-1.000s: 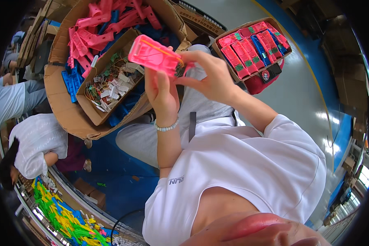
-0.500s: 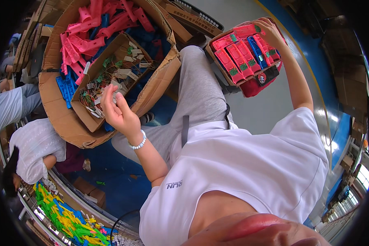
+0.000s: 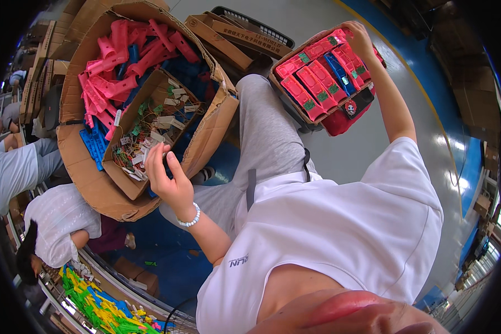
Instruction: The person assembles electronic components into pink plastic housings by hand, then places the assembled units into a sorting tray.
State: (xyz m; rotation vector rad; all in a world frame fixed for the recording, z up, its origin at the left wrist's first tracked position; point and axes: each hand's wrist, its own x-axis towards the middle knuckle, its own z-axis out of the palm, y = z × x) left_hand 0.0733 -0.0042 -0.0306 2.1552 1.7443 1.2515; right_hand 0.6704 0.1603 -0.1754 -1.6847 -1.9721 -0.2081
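My left hand (image 3: 170, 181) is raised at the near edge of a small carton (image 3: 133, 186), fingers loosely bent and thumb apart, with nothing visible in it. That carton holds white connectors (image 3: 170, 119), thin wires and small green circuit boards. My right hand (image 3: 360, 42) reaches to the far right corner of a smaller box (image 3: 274, 75), its fingers bent down round the end of a pink plastic shell (image 3: 348, 53); the fingertips are partly hidden. Rows of pink shells and one blue shell (image 3: 339, 72) fill this box, several with a green circuit board at one end.
A large open carton (image 3: 75, 147) surrounds the small one and holds loose pink shells (image 3: 114, 58) and blue shells (image 3: 94, 147). A red and black bag (image 3: 339, 119) sits below the shell box. Flattened cardboard (image 3: 228, 39) lies behind. Other people (image 3: 61, 217) sit at left near yellow and green parts (image 3: 94, 295).
The view has shifted slightly. My left hand's fingers have bent a little more beside the small carton. My right hand remains at the far corner of the shell box.
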